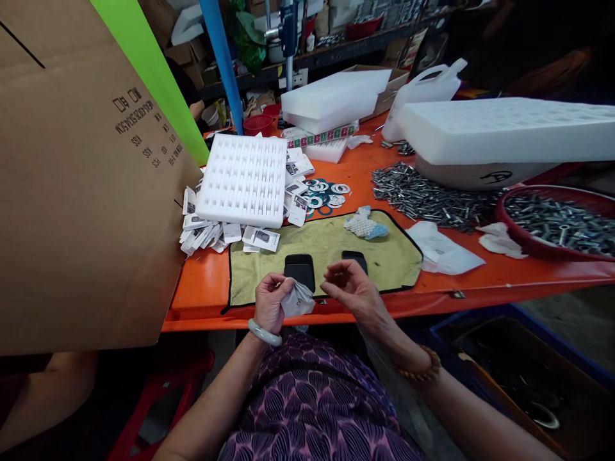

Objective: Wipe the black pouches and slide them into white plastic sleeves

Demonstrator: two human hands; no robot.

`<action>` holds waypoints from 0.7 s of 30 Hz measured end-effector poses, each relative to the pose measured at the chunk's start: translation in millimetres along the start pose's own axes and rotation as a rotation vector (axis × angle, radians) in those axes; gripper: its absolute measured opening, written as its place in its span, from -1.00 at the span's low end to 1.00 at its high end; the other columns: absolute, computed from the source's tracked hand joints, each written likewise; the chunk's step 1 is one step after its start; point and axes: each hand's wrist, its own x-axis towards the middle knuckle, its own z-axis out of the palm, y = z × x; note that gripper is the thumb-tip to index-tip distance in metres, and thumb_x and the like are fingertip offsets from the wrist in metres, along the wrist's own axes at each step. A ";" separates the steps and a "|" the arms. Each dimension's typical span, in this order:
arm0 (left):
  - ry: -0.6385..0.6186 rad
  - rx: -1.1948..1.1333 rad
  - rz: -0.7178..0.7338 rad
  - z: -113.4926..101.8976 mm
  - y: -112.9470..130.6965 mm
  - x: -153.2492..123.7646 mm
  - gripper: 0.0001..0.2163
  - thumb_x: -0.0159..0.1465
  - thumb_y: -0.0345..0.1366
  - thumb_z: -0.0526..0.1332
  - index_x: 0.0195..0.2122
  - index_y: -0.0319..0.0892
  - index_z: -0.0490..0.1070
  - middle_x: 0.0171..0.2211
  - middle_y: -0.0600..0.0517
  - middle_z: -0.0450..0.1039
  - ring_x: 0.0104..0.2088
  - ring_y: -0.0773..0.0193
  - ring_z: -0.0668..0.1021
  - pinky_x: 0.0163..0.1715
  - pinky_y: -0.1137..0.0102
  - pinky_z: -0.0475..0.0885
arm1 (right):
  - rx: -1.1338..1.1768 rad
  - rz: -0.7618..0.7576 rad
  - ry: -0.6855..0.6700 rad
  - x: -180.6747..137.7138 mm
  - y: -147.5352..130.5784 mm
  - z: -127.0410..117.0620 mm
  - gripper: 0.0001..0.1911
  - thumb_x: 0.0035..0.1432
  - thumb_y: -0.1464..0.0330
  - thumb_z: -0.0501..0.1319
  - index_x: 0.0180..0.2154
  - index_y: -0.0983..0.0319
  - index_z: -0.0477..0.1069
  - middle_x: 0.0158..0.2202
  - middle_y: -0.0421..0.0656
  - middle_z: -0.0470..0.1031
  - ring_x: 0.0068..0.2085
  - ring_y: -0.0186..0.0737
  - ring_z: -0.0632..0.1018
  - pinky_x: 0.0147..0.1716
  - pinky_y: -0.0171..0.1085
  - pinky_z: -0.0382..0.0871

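My left hand (270,302) pinches a small thin whitish pouch (298,299) with a little dark print, near the table's front edge. To its right, my right hand (356,291) is raised with curved fingers apart and nothing between them. Just behind the pouch, a black flat case (298,267) lies on a yellow-green cloth (259,275). A second black case (354,257) lies behind my right hand and is partly hidden by it. Farther back on the cloth is a crumpled white and blue rag (366,224).
A white foam tray (243,179) rests on piled printed cards (204,237). Rings (327,195) lie behind the cloth. At right are a heap of metal pins (427,195), a red basin (509,221) of metal parts and a foam block (504,131). A large cardboard box (81,192) blocks the left.
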 end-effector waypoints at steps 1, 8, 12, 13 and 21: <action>0.017 0.000 0.002 0.6 0.4 0.8 -0.62 -0.20 -0.16 0.50 -0.53 -0.22 0.35 -0.52 0.17 0.37 -0.51 0.48 0.41 -0.42 0.50 0.34 | -0.060 -0.031 -0.002 -4.3 -0.6 1.4 -0.67 -0.03 0.18 0.36 -0.29 0.18 0.34 -0.38 -0.22 0.41 -0.37 -0.30 0.48 -0.37 -0.29 0.43; 0.053 -0.042 0.008 6.4 0.8 -1.9 -0.58 -0.25 -0.14 0.52 -0.53 -0.22 0.34 -0.58 0.17 0.39 -0.55 0.45 0.45 -0.44 0.48 0.38 | -0.363 -0.270 0.056 -17.1 -7.6 17.4 -0.84 0.14 0.25 0.23 -0.43 0.17 0.37 -0.43 -0.17 0.41 -0.34 -0.21 0.44 -0.29 -0.21 0.36; 0.047 -0.021 0.004 5.8 2.0 -4.1 -0.57 -0.26 -0.13 0.52 -0.54 -0.22 0.34 -0.60 0.17 0.41 -0.57 0.45 0.46 -0.48 0.49 0.37 | -0.372 -0.241 -0.016 -14.3 -5.0 16.9 -0.83 0.16 0.25 0.18 -0.44 0.17 0.33 -0.41 -0.17 0.39 -0.33 -0.22 0.42 -0.27 -0.22 0.35; 0.041 -0.012 -0.002 5.2 3.0 -4.6 -0.58 -0.26 -0.13 0.52 -0.55 -0.23 0.34 -0.61 0.17 0.41 -0.58 0.45 0.45 -0.49 0.50 0.36 | -0.353 -0.224 -0.039 -12.8 -3.3 14.5 -0.82 0.16 0.24 0.18 -0.43 0.17 0.32 -0.41 -0.18 0.37 -0.34 -0.23 0.42 -0.29 -0.23 0.35; -0.045 0.043 0.019 4.5 14.3 -8.1 -0.64 -0.21 -0.21 0.52 -0.57 -0.24 0.35 -0.59 0.15 0.41 -0.57 0.44 0.46 -0.50 0.50 0.35 | -0.198 -0.296 0.087 -6.3 -10.9 -8.7 -0.83 0.21 0.21 0.16 -0.37 0.15 0.29 -0.30 -0.13 0.38 -0.23 -0.19 0.44 -0.17 -0.18 0.38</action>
